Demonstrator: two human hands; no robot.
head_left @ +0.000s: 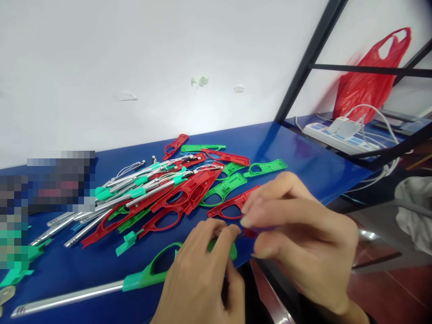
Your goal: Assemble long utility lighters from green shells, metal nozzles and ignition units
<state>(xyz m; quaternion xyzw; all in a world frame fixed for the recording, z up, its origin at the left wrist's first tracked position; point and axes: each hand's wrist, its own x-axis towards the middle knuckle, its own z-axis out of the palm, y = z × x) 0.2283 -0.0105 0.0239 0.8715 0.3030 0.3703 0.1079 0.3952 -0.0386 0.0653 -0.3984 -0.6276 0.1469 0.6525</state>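
Note:
My left hand (199,274) is closed around the green handle of a long-nosed lighter (145,278), whose silver tube points to the lower left over the table. Part of the handle is hidden under my fingers. Just right of it, my right hand (303,234) pinches a small dark red piece (250,232), close to the handle's end; blur and fingers hide most of that piece. Beyond my hands lie red handle shells (168,218) and green handle shells (226,188), with several silver lighter tubes (114,204) with teal collars and white wires piled over them.
The blue table (97,270) meets a white wall at the back. At right stands a black metal frame (305,63) with a red plastic bag (367,83) and a white power strip (340,137) with cables. Loose teal pieces (126,243) lie at left.

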